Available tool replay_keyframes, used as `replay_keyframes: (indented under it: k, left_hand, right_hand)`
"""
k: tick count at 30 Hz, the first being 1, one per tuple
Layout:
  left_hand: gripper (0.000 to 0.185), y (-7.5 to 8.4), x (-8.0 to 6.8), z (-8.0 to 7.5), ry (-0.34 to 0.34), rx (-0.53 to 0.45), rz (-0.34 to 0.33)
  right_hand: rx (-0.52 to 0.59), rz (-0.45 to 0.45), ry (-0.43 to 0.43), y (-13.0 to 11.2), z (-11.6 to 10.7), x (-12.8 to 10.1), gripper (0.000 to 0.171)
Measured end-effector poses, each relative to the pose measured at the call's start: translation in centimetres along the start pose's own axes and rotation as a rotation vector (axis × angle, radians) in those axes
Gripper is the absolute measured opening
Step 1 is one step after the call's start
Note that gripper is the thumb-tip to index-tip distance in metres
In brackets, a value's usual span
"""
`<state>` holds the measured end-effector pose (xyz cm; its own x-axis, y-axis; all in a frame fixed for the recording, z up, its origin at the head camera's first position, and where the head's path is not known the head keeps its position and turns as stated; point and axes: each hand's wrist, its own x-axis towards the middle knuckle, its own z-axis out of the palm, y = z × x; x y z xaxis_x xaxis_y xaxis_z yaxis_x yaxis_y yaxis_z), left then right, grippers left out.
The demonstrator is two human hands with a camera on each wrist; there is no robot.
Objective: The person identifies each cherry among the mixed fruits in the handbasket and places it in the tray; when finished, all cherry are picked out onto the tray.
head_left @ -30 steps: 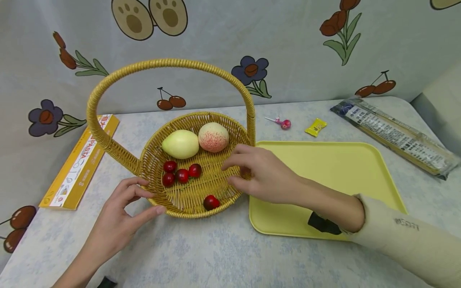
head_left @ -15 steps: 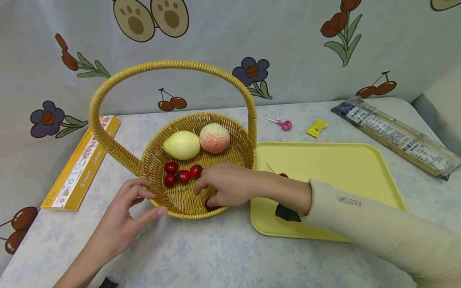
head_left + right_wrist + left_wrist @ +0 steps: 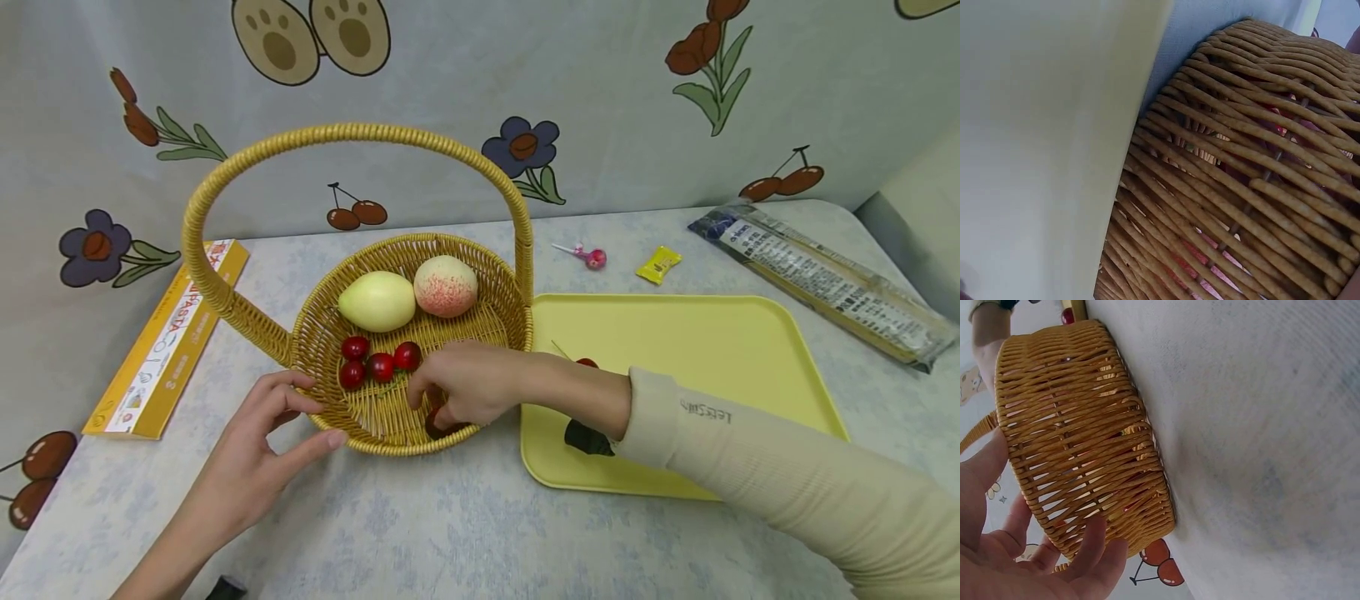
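A wicker basket [image 3: 315, 350] with a tall arched handle holds a pale-green pear-shaped fruit [image 3: 377, 302], a speckled peach [image 3: 446, 287] and several dark-red cherries [image 3: 381, 367]. Outside its left wall is my left hand [image 3: 251, 462]; the thumb and loosely bent fingers touch the weave, as the left wrist view [image 3: 1079, 562] also shows. My right hand [image 3: 472, 383] reaches over the right side into the basket, its thumb and fingers pinching a cherry [image 3: 435, 423] at the front, partly hidden. In the right wrist view the basket wall [image 3: 1241, 162] hides most of that hand.
A yellow tray [image 3: 675, 333] lies right of the basket under the right forearm, bearing a stemmed cherry [image 3: 587, 362]. Behind it are a lollipop [image 3: 595, 259] and a yellow-wrapped candy [image 3: 659, 265]. A long clear packet [image 3: 832, 287] lies far right, a pasta box [image 3: 168, 350] left.
My right hand has moved left and down from the basket's right side to the front cherry, closing around it. The forearm shift uncovers a cherry on the tray. My left hand stays put.
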<state>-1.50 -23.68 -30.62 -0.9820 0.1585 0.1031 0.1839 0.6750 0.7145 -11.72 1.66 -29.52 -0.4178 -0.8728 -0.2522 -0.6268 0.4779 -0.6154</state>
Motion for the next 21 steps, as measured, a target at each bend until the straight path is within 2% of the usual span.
replay_keyframes:
  k: [7, 15, 21]
  left_hand:
    - [0.021, 0.0, -0.07, 0.01, -0.004, -0.014, -0.006]
    - [0.021, -0.08, -0.13, 0.09, 0.007, -0.009, 0.008]
    - [0.021, -0.1, -0.12, 0.12, 0.006, -0.009, 0.001]
  right_hand:
    - [0.019, 0.004, 0.029, -0.05, 0.16, -0.06, 0.024]
    - [-0.011, -0.063, 0.143, -0.02, 0.33, -0.54, 0.019]
    - [-0.049, -0.082, 0.225, 0.01, 0.51, -0.76, 0.024]
